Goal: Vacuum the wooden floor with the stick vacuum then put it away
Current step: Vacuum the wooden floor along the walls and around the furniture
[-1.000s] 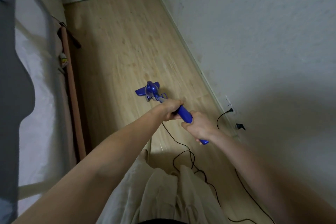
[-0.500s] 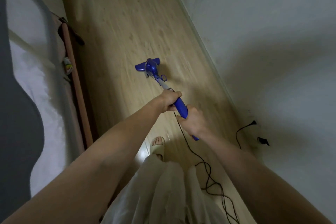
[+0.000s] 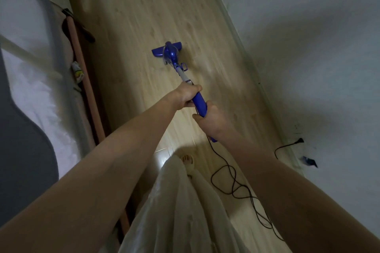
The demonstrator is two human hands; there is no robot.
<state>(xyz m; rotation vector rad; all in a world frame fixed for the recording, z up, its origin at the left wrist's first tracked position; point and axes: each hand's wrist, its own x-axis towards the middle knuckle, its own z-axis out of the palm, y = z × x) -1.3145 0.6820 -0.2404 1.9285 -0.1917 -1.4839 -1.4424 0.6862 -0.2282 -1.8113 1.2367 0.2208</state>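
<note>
Now both hands are gripping the blue vacuum (image 3: 171, 55): left hand (image 3: 188, 95) higher, right hand (image 3: 207, 120) lower. Its head is lying mid-floor (image 3: 144, 6), open boards toward 12 o'clock, wall (image 3: 308, 47) at 3, bed (image 3: 30, 92) at 9.

Narrow strip of pale wooden floor (image 3: 144, 6), plank grain running lengthwise. White wall (image 3: 308, 47) along the floor's right edge, met by a light baseboard (image 3: 232, 24). Bed (image 3: 30, 88) along the left edge: white bedding, grey rail, reddish wooden side board (image 3: 86, 88). Light dim; a bright glare patch lies on the near floor.
</note>
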